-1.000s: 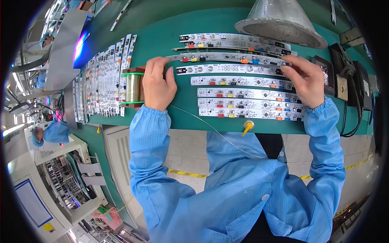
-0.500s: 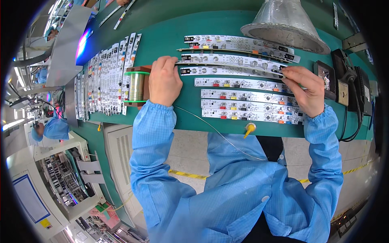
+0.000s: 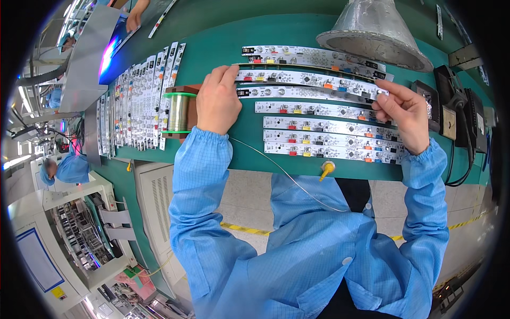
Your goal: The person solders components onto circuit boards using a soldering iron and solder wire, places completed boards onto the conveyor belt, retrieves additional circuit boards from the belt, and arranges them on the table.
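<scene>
A long white circuit board strip (image 3: pixel 305 78) is held by its two ends, its face with red, yellow, black, orange and blue connectors showing. My left hand (image 3: pixel 219 101) pinches its left end, beside a solder wire spool (image 3: pixel 181 112) with green flanges. The right end is between the thumb and fingers of my right hand (image 3: pixel 402 109). Just below the held board lies another strip (image 3: pixel 297 94), showing round parts and a black connector. Further strips (image 3: pixel 313 53) lie above it, and several connector-side-up strips (image 3: pixel 332 126) are lined up nearer me.
A dense row of strips (image 3: pixel 143 98) stands at the left. A metal funnel-shaped hood (image 3: pixel 374 37) hangs at the back right, near black boxes with cables (image 3: pixel 457 111). A yellow plug (image 3: pixel 328 168) sits at the table's front edge. Another person's hand (image 3: pixel 137 16) is at the upper left.
The held board has been turned over: its round-part side showed before, its coloured-connector side shows now. My right hand has shifted slightly; another person's hand has come further in at the upper left.
</scene>
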Tool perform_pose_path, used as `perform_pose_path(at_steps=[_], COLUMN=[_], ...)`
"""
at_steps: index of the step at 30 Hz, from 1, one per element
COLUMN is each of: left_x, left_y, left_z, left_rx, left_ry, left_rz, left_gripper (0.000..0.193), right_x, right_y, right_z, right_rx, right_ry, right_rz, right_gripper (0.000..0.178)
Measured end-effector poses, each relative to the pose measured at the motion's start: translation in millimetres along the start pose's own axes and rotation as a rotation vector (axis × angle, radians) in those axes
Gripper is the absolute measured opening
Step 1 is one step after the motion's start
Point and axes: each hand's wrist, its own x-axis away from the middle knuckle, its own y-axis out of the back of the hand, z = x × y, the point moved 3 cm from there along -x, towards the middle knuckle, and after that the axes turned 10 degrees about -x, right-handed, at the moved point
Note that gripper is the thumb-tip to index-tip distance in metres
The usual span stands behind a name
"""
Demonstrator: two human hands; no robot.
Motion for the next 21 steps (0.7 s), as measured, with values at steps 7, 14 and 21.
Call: perform_pose_path(at_steps=[7, 14, 21], left_x=[-0.6, -2.5, 0.3], left_y=[0.0, -4.1, -2.0], left_z=[1.4, 4.2, 5.6], left_rx=[-0.018, -0.043, -0.036], left_ry=[-0.009, -0.023, -0.024], left_rz=[-0.002, 0.049, 0.048], left_gripper=[0.035, 0.036, 0.033], right_x=[-3.9, -8.3, -7.4], right_y=[4.8, 7.0, 5.4], right_z=[-0.8, -7.7, -5.3], right_rx=[-0.316, -0.367, -0.153], right_ry=[-0.137, -0.195, -0.088], right_rz=[-0.032, -0.031, -0.057], right_gripper=[0.03, 0.03, 0.031])
